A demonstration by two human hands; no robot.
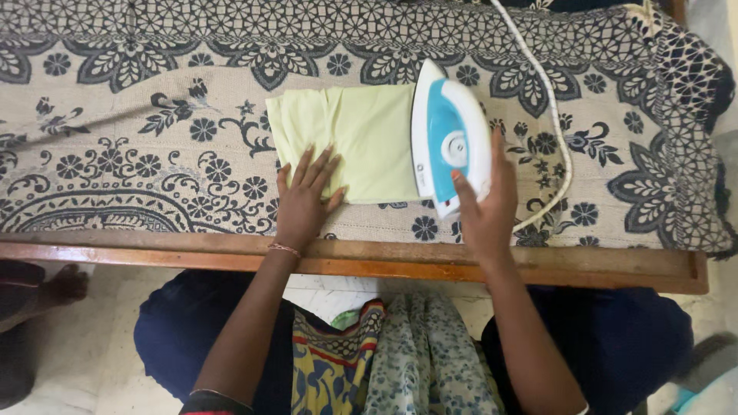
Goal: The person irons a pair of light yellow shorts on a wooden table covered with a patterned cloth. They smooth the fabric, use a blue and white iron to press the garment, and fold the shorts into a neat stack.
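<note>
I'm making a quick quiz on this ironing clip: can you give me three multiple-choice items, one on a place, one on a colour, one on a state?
1. Where does the left hand lie?
A. flat on the folded cloth's near edge
B. on the iron's cord
C. on the wooden frame

2. What colour is the folded cloth?
A. dark red
B. pale yellow-green
C. black

3. How is the iron held?
A. lying untouched
B. gripped by both hands
C. gripped by the right hand alone

Answers:
1 A, its fingers are spread on the cloth.
2 B, it stands out light against the patterned bedspread.
3 C, only that hand wraps the handle.
</note>
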